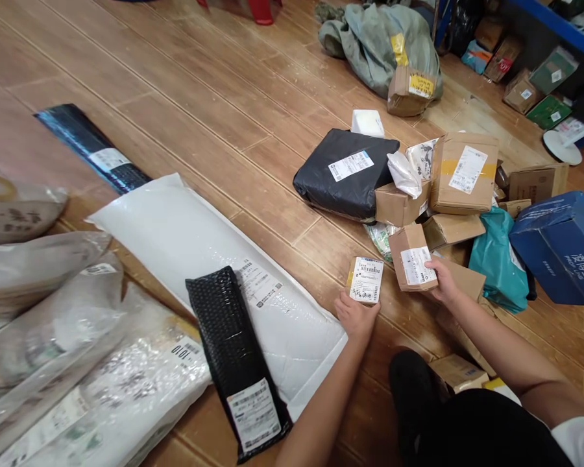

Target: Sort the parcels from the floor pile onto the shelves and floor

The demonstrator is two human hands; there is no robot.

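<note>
The small, flat rectangular box with a white shipping label (366,280) is located over the brown wood-plank floor (253,162). Its labelled face is up; its long axis points away from the person. The brown cardboard carton (411,256) is located to its right, label up, long axis likewise outward, far end canted left.

Left hand (357,318): grasps the small box at its near end, thumb at the right corner, fingers at the left. Right hand (440,282): grasps the carton at its right near corner, forearm entering from the right.

Clearance: the near right corner of the large white rectangular mailer (296,337) is just beside the left wrist. Bare floor extends between the mailer's long right edge and the black plastic-wrapped parcel (345,172).
</note>
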